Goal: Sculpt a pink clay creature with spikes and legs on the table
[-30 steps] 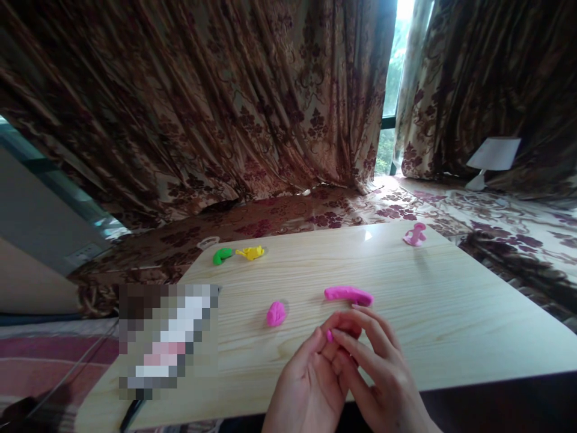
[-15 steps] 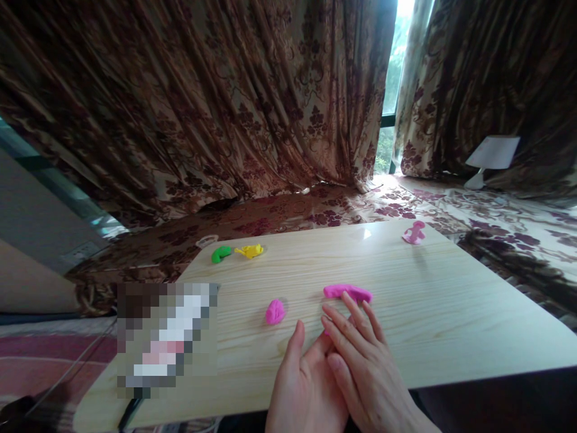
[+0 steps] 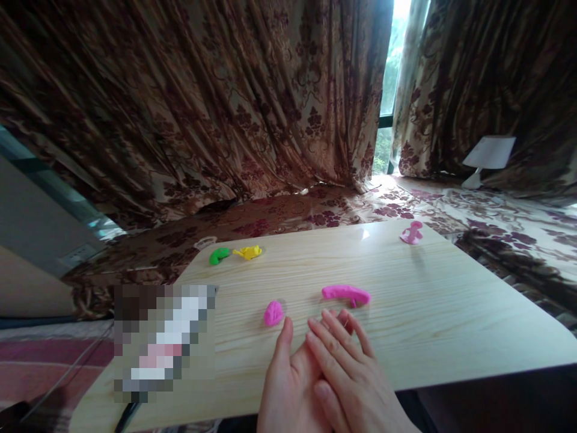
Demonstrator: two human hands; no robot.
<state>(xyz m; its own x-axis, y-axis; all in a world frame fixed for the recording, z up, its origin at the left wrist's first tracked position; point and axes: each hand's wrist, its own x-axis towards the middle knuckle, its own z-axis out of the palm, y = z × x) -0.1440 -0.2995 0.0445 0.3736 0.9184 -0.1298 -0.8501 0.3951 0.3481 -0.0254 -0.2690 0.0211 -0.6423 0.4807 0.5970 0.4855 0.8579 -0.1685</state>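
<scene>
Just past the fingers (image 3: pixel 333 344) lies a pink roll (image 3: pixel 343 293).

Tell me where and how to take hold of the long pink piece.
Pinch the long pink piece around mid-length, probably best from above, squeezing its near and far edges: it lies crosswise, long and narrow. Keep left of the small pink nub at its near side.

The right hand (image 3: pixel 345 367) lies palm-down across the upturned left hand (image 3: pixel 288 385), whose thumb (image 3: pixel 283 340) stands apart.
</scene>
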